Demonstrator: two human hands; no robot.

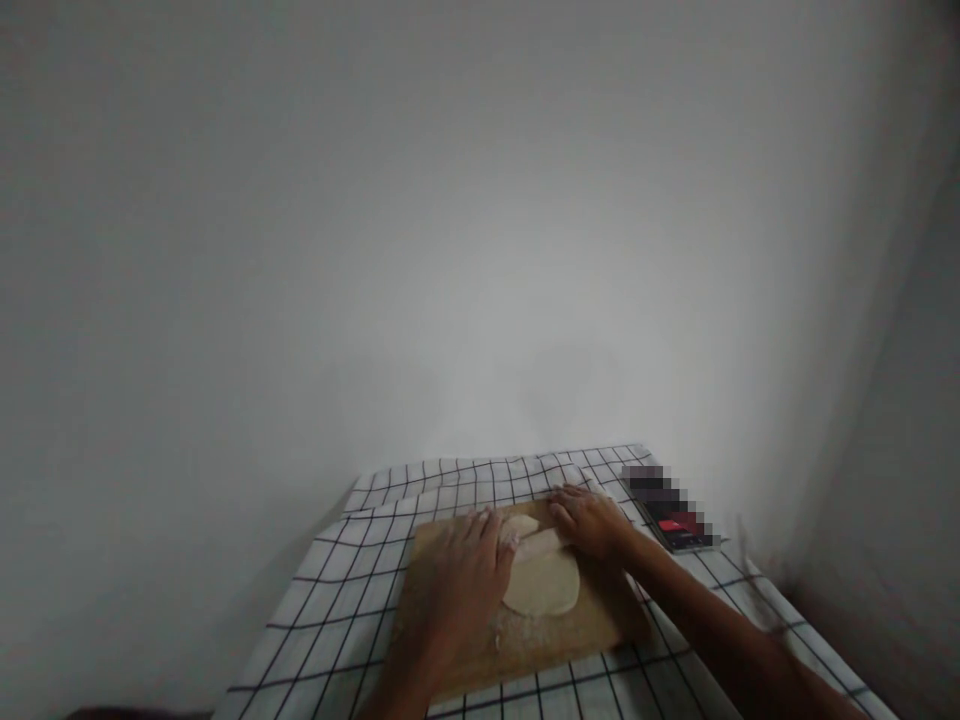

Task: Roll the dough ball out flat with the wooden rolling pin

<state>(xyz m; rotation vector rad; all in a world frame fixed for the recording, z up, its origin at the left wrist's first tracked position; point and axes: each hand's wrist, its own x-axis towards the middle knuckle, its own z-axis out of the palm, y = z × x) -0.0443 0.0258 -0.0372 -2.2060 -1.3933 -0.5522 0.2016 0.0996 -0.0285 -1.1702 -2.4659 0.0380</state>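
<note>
A flat, pale round of dough (543, 588) lies on a wooden board (525, 648), which has flour scattered over its near part. Across the dough runs a light rolling pin (540, 545), with a little of the dough showing beyond it. My left hand (476, 555) is over the pin's left end, and my right hand (589, 518) is over its right end. The fingers of both hands lie over the pin and hide its two ends.
A white tablecloth with dark grid lines (337, 590) covers the table under the board. To the right of my right hand lies a phone (675, 525), partly pixelated. A pale wall (480, 250) rises behind the table.
</note>
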